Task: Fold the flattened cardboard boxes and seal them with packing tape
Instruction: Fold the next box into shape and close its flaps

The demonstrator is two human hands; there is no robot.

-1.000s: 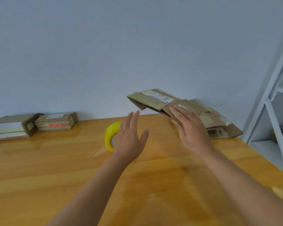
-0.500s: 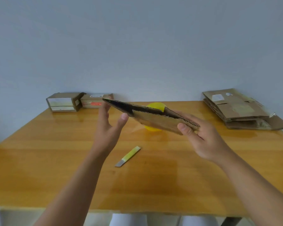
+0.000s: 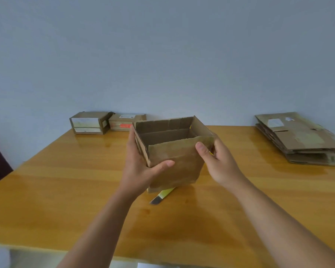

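We are gripping one opened box (image 3: pixel 174 149) with left hand (image 3: pixel 141 167) and right hand (image 3: pixel 219 161); flaps untaped, flattened stack (image 3: pixel 298 138) waiting at two o'clock.

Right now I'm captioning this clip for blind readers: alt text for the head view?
Both hands, left hand and right hand, hold an opened cardboard box above a wooden table. A utility knife lies beneath; flattened boxes are stacked far right.
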